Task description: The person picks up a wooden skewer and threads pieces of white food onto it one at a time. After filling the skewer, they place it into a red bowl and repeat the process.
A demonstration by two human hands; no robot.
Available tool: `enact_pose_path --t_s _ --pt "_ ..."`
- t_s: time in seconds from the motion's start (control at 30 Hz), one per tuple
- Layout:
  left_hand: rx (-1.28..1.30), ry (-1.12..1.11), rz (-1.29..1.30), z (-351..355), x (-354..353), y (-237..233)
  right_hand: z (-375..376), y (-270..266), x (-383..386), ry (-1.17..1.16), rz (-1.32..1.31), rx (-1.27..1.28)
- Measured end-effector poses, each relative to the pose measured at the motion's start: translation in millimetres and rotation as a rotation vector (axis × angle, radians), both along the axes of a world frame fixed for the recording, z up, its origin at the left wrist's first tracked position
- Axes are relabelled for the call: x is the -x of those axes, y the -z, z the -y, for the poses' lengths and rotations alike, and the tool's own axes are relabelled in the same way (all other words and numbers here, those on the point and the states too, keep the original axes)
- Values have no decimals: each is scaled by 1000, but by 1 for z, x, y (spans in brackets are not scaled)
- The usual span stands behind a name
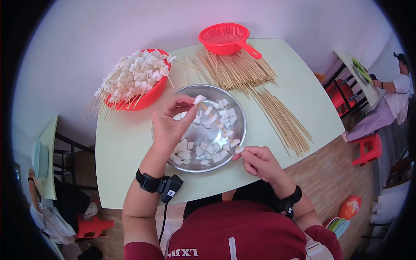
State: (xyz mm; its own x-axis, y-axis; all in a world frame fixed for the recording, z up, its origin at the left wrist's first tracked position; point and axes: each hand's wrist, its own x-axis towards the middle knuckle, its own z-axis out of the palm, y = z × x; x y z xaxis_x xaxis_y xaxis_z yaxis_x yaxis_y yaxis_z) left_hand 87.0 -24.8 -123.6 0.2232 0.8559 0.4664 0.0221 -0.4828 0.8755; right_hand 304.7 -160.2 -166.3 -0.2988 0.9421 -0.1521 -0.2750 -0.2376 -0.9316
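Over a round metal bowl [201, 138] of white cut pieces, my left hand [172, 120] pinches a white piece [199, 99] at the upper end of a skewer [221, 123]. Several white pieces are spaced along that skewer, which slants down to the right. My right hand [259, 162] is closed at its lower end, beside the bowl's rim, next to another white piece [239, 149]. At the upper left, a red basin [149, 96] is heaped with skewered white pieces [138, 73].
Bundles of bare sticks [234, 69] lie at the back and right of the table [125, 156]. A red strainer [223, 38] rests on them. Other people [396, 89] are at side tables, right and left. Red stools [368, 149] stand on the floor.
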Motion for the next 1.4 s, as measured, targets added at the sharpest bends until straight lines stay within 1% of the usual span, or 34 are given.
enact_pose_path --t_s 0.03,0.1,0.13,0.2,0.23,0.3,0.4,0.43,0.5,0.63,0.7,0.77,0.83,0.9,0.93,0.97,1.03,1.07,1.1,1.2,1.3,1.4 --pt "6 -2 -1 0 0 0 0 0 2 -1 1 -1" --pt "15 -5 -2 0 0 -1 1 0 8 115 310 -266" --pt "8 0 -2 2 0 0 4 0 9 114 310 -257" --pt "-12 9 0 0 -1 -2 0 -3 8 200 528 -409" --pt "-9 6 -9 1 -1 -1 0 -4 6 200 528 -406" --pt "-4 -1 -17 3 0 0 0 -5 2 12 120 -65" --pt "-13 13 -9 0 -1 0 -1 -1 4 11 60 -53" --pt "-17 16 -8 0 0 0 -1 -1 6 10 60 -51" --pt "-16 15 -7 1 0 1 -1 -2 11 103 242 -192" --pt "9 19 -21 -2 0 0 -2 -3 10 112 249 -180" --pt "50 22 -31 -4 1 2 -4 0 6 116 122 -114" --pt "107 48 -55 -7 3 0 -2 -7 3 175 204 -68" --pt "124 85 -47 -8 8 -1 0 -3 -2 242 149 -96" --pt "159 220 -363 -10 17 -6 3 1 -10 280 147 -81" --pt "126 293 -517 -10 23 -9 7 4 -13 280 145 -66" --pt "131 295 -519 -8 24 -12 8 6 -16 292 128 -54" --pt "166 483 -844 -4 27 -15 8 8 -20 302 105 -49" --pt "139 512 -790 -3 27 -7 9 8 -21 306 94 -67" --pt "144 514 -792 -1 25 -1 11 10 -21 312 85 -81" --pt "16 517 -875 4 13 4 9 7 -20 289 94 -52" --pt "60 537 -878 3 10 15 10 7 -18 285 135 -49" --pt "66 523 -917 4 9 11 12 10 -17 267 152 -76"
